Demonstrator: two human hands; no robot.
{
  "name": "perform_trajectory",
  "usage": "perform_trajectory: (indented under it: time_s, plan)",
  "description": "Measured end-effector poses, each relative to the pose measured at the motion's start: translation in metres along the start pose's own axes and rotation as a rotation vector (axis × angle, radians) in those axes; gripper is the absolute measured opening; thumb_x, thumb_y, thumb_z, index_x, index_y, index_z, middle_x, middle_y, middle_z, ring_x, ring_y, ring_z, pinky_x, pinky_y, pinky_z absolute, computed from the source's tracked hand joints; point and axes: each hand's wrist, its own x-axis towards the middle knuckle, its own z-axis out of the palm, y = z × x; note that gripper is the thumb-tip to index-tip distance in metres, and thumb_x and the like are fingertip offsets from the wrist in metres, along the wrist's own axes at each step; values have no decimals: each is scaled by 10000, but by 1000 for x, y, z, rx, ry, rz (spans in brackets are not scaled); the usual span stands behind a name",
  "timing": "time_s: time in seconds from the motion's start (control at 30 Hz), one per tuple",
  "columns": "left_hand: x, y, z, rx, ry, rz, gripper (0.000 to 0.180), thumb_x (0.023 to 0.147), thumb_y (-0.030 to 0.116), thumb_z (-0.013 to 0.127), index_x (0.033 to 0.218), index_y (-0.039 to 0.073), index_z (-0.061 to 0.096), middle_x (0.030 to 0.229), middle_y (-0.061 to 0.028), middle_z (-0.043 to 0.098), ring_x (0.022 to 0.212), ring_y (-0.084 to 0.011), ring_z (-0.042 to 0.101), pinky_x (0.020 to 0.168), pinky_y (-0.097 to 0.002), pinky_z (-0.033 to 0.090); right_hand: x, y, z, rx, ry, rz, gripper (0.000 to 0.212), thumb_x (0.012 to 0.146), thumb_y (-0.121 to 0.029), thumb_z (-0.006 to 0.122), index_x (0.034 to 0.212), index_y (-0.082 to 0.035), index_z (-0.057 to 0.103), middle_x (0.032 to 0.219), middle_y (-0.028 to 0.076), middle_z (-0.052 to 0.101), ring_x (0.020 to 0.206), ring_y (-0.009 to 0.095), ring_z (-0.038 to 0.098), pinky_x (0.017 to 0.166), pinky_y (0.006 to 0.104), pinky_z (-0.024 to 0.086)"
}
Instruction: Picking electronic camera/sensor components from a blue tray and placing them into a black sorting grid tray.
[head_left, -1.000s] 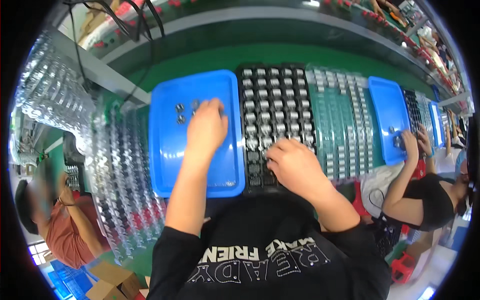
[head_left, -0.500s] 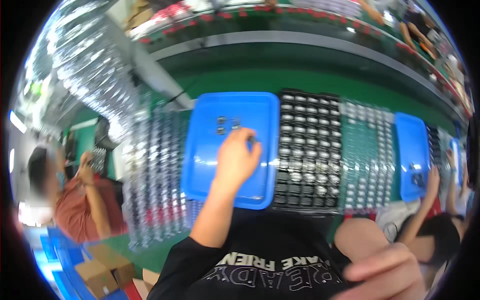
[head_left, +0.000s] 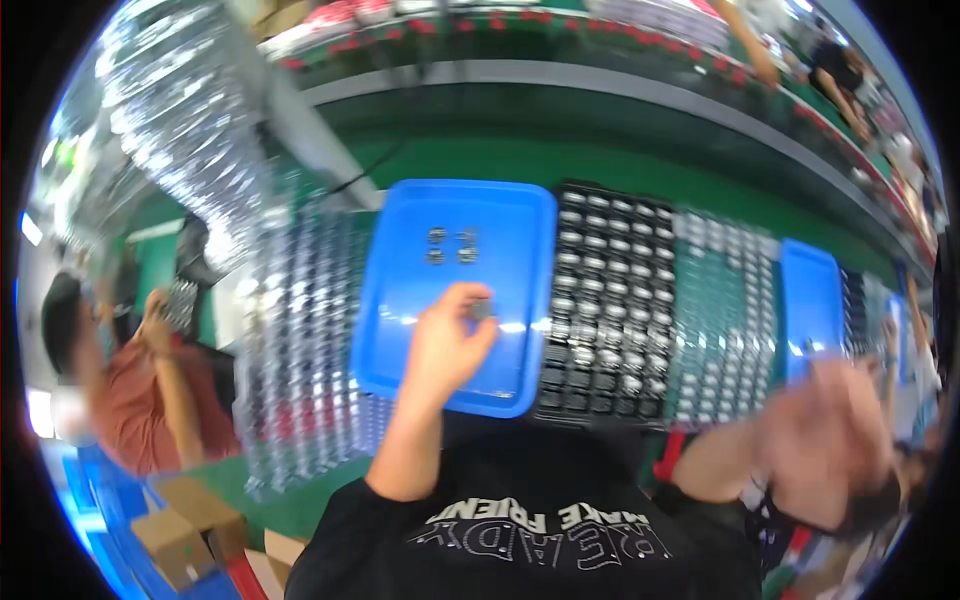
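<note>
My left hand (head_left: 441,345) is over a blue plastic tray (head_left: 505,215). Its thumb and forefinger pinch a small dark metallic piece (head_left: 479,308). Farther up in the same tray lie several small dark pieces (head_left: 467,256) in a tight cluster, apart from my fingers. My right hand (head_left: 825,430) is raised at the right, beyond the clear trays. Motion smears its fingers, so their shape and any held thing do not show.
Right of the blue tray is a black compartment tray (head_left: 612,290) with rows of shiny pieces. Clear blister trays (head_left: 725,300) and another blue tray (head_left: 812,290) follow. Stacked clear trays (head_left: 305,330) stand at left. A co-worker (head_left: 150,390) sits beyond; cardboard boxes (head_left: 185,530) are below.
My left hand has drawn back toward me, away from the cluster, with the small piece still pinched. My right hand has swung up and outward from the lower right. The view has shifted slightly.
</note>
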Motion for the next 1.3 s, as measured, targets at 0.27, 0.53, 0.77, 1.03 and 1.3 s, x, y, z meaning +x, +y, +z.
perform_trajectory:
  time_s: [0.27,0.53,0.77,1.03,1.3]
  plan:
    - [-11,-3,2,-182,-49,-128,254,933,46,667,1184,70,700,837,53,614,733,-37,513,670,-218,448,-109,132,119,-310,-1196,727,403,823,-262,819,1098,-7,672,1027,187,740,958,364,715,850,443,559]
    - [-30,-12,2,-285,-89,-147,311,935,28,673,1246,54,670,836,48,622,753,-45,538,696,-233,470,-131,153,104,-181,-1181,767,219,808,-196,781,900,-17,693,845,183,720,863,351,709,780,438,561]
    - [-15,-24,-4,-1034,-240,-260,298,939,-4,632,1233,36,605,1235,-132,649,839,-201,638,751,-325,547,-149,171,88,51,-1163,686,90,872,-44,706,948,2,721,861,134,703,823,225,699,753,358,555]
    - [-1,24,-26,-1370,-405,-130,363,1000,135,672,1344,67,576,1287,-151,653,1010,-164,653,835,-304,552,-103,73,97,348,-873,1027,167,988,-29,603,1125,7,691,1023,83,722,834,145,679,718,283,564]
    - [-18,30,-8,-1254,-352,-29,433,966,145,715,1345,-9,573,1273,-179,653,1012,-200,671,871,-321,566,-62,-89,83,867,-931,1069,302,880,138,620,1167,80,696,1114,141,670,905,167,691,804,273,565]
